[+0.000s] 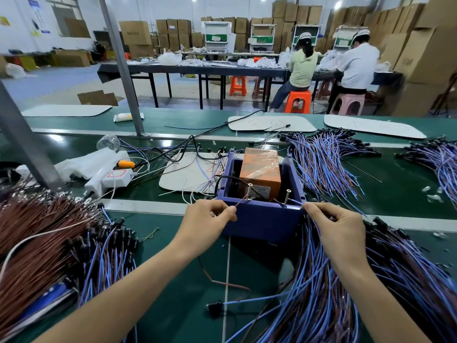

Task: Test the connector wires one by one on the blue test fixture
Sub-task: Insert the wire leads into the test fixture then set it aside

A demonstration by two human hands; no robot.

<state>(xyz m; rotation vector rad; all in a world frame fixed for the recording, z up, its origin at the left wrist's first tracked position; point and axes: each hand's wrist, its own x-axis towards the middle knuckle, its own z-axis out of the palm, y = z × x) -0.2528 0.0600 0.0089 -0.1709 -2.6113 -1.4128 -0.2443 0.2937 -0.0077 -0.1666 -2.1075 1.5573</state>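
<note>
The blue test fixture (pixel 262 220), an open box holding an orange block (pixel 261 170), stands on the green bench in front of me. Two upright screws rise from its near rim: the left screw (pixel 249 191) and the right screw (pixel 287 197). My left hand (pixel 210 225) pinches a brown wire end (pixel 241 203) against the left screw. My right hand (pixel 338 229) pinches a blue wire end (pixel 295 201) near the right screw. The wire's black connector (pixel 214 308) lies on the bench below, between my forearms.
A heap of brown-and-blue wires (pixel 49 243) lies at my left, another pile (pixel 371 288) under my right arm, and more bundles (pixel 326 159) behind the fixture. A white power strip (pixel 116 178) and plastic bags sit back left. Two people sit at a far table.
</note>
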